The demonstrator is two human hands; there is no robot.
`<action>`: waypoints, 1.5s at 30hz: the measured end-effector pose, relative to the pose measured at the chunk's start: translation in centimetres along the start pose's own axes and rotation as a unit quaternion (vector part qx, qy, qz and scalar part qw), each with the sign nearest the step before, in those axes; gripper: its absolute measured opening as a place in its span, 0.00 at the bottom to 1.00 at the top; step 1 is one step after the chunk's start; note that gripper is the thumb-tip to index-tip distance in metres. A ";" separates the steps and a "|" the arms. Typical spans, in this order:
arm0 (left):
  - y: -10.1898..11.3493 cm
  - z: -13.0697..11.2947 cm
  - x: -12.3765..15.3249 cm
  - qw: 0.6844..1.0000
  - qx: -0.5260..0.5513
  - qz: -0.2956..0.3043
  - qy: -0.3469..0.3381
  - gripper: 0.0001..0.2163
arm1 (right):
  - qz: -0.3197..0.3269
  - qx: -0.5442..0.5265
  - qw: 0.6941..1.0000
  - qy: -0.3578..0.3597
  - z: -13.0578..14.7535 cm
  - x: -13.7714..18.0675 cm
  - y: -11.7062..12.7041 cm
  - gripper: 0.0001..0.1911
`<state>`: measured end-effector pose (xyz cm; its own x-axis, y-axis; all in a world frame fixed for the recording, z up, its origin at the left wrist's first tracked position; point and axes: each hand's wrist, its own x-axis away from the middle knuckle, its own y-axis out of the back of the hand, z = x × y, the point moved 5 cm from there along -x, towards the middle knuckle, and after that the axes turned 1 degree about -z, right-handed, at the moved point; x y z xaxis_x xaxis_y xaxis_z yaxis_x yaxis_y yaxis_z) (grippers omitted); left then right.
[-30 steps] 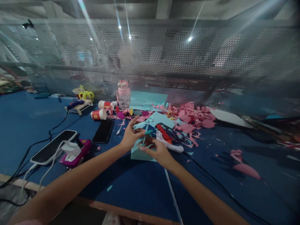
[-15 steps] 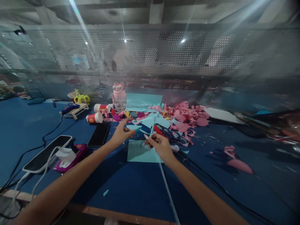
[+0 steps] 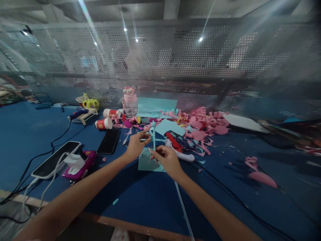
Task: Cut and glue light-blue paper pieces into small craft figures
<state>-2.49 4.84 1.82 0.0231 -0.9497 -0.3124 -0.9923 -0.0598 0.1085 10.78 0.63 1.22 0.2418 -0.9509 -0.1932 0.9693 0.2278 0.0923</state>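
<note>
My right hand [image 3: 167,159] pinches a thin light-blue stick [image 3: 154,140], which stands upright with a small star-like tip [image 3: 153,124] at its top. My left hand [image 3: 137,144] reaches the stick from the other side, its fingertips drawn together just below the tip. What those fingers hold, if anything, is too small to make out. Under both hands lies a pale teal sheet [image 3: 147,164] on the blue table [image 3: 130,197]. Another light-blue sheet [image 3: 170,127] lies just behind. A clear thin rod [image 3: 184,211] runs from beneath my right wrist toward the table's front edge.
Right of my hands lie a white-handled corded tool [image 3: 185,156] and a red object [image 3: 174,141]. Pink scraps [image 3: 198,124] pile up behind. Leftward are a black phone [image 3: 108,142], a power bank [image 3: 56,160], a purple charger block [image 3: 86,164], paper cups [image 3: 104,124] and a pink bottle [image 3: 130,103].
The stick has moved left and turned more upright. My left hand has come in to it; the small teal piece it held no longer shows clearly. The view has shifted slightly.
</note>
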 end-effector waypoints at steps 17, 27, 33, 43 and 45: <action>-2.1 -1.0 0.9 0.972 0.193 0.086 0.101 0.12 | -0.005 0.026 1.000 0.006 0.1 0.2 0.0 0.13; -2.6 -0.5 1.4 0.938 0.264 0.176 0.139 0.18 | -0.017 0.045 0.999 0.025 0.6 0.4 0.1 0.14; -2.8 -1.3 1.9 0.889 0.370 0.195 0.189 0.14 | -0.033 0.079 0.995 0.045 0.9 0.5 0.5 0.13; -3.2 -1.7 2.5 0.844 0.441 0.217 0.214 0.17 | -0.040 0.075 0.995 0.052 0.7 0.5 0.7 0.12; -3.2 -1.4 2.5 0.845 0.445 0.203 0.217 0.15 | -0.042 0.078 0.995 0.052 0.6 0.5 0.7 0.13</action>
<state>0.93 2.21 2.05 -0.4907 -0.8710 -0.0236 -0.6231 0.3697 -0.6893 11.51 0.21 1.81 0.1708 -0.9367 -0.3056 0.9699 0.1053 0.2194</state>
